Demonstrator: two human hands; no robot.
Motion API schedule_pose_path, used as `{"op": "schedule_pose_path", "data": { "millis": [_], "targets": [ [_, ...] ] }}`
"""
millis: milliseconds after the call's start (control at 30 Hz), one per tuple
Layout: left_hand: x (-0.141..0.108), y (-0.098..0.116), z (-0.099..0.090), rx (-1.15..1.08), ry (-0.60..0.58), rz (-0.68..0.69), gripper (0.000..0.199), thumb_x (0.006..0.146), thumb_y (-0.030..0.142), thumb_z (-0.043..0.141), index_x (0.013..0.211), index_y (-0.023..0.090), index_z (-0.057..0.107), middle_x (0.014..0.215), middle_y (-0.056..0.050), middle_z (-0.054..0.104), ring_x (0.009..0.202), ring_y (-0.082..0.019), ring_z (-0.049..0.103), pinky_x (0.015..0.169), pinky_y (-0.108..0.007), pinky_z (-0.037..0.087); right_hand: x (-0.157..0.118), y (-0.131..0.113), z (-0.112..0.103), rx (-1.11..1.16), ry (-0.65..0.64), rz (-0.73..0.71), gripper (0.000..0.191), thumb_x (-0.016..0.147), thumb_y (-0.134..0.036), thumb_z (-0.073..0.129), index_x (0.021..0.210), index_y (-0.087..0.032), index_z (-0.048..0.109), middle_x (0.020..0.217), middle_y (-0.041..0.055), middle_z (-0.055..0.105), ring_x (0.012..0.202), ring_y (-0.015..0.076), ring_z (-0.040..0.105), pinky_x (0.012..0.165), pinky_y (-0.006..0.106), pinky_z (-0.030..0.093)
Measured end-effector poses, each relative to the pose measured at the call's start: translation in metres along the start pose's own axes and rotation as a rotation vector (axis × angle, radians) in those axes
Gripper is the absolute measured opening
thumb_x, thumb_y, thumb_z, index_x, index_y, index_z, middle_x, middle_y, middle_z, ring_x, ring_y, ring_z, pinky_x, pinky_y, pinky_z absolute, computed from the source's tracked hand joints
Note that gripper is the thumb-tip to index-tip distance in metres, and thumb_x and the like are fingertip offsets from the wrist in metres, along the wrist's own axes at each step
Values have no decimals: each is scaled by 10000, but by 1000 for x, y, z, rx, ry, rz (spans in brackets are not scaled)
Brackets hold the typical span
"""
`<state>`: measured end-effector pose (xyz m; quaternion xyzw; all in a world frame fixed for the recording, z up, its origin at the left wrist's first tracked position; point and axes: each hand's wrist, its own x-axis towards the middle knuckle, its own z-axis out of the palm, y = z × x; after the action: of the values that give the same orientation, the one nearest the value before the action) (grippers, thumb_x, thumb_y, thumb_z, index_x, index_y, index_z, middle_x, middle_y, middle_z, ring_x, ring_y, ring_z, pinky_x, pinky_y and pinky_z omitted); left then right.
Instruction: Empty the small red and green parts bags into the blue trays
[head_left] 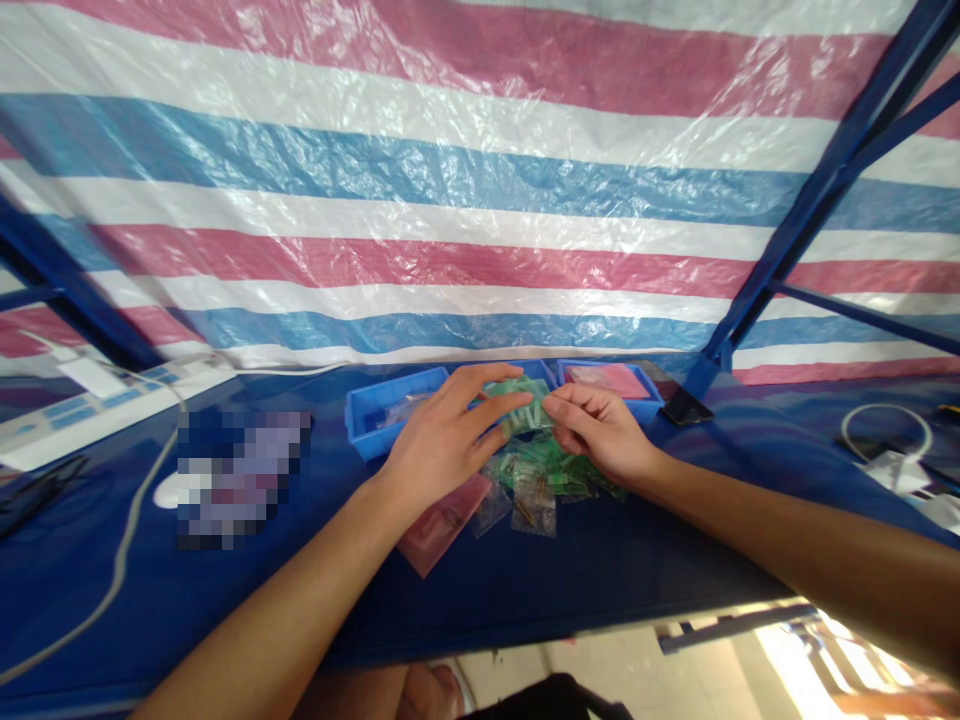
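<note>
A small clear plastic bag with a green tint [534, 408] is held up between my two hands. My left hand [446, 430] has its fingers closed around the bag's left side. At the right edge, my right hand [600, 428] pinches the bag between thumb and curled fingers. Just below lies a pile of green-tinted plastic bags [570, 468]. In front of it is a clear bag with small brass-coloured pieces [534, 505]. A pink plastic bag [442, 525] lies under my left wrist. What the held bag contains is too blurred to name.
Behind my hands stand a left blue bin [364, 420] with clear bags, a middle blue bin [544, 370], and a right blue bin [654, 402] with pink bags. A dark phone-like slab [688, 407] lies beside it. A white cable [124, 550] and power strip [112, 410] are left.
</note>
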<state>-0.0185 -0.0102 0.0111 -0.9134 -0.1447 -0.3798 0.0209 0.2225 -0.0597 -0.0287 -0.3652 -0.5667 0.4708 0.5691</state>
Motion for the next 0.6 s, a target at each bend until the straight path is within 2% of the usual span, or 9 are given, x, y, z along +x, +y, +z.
{"op": "schedule_pose_path", "data": {
  "millis": [133,300,367,467,600],
  "targets": [
    [-2,0,0,-75,21,-89,292,1098,276,587,1363,246,704,1238,-91,771,1126,-225,746,1004,-368,607,-1,-2,3,-36,35,-44,406,985,-598,732,917,-203,665,641,-40,611,466,91,451,451,245,323],
    [-2,3,-1,-63,31,-281,478,1089,375,628,1549,256,570,1034,-29,771,797,-162,730,841,-289,606,-2,-2,6,-77,-6,-136,453,927,-525,831,1227,-237,650,729,-60,625,517,97,498,496,243,388],
    [-1,4,-2,-73,47,-298,455,1093,367,622,1531,255,581,1048,-24,772,801,-158,724,859,-287,604,-2,0,6,-135,-17,-167,397,953,-504,808,1210,-232,675,712,-58,598,533,101,498,517,252,392],
    [0,1,-3,-59,69,-293,276,1106,327,590,1342,227,690,1142,-46,779,962,-182,740,974,-311,588,-4,2,6,-235,-19,-197,339,1004,-515,738,1178,-226,710,692,-41,593,563,123,509,541,270,398],
    [-1,-8,-3,31,95,-329,212,1101,280,576,1269,204,681,1236,-69,750,1124,-214,718,1042,-344,560,-9,3,4,-380,-59,-234,285,1031,-499,698,1096,-226,748,680,-21,595,591,146,526,562,288,407]
  ]
}}
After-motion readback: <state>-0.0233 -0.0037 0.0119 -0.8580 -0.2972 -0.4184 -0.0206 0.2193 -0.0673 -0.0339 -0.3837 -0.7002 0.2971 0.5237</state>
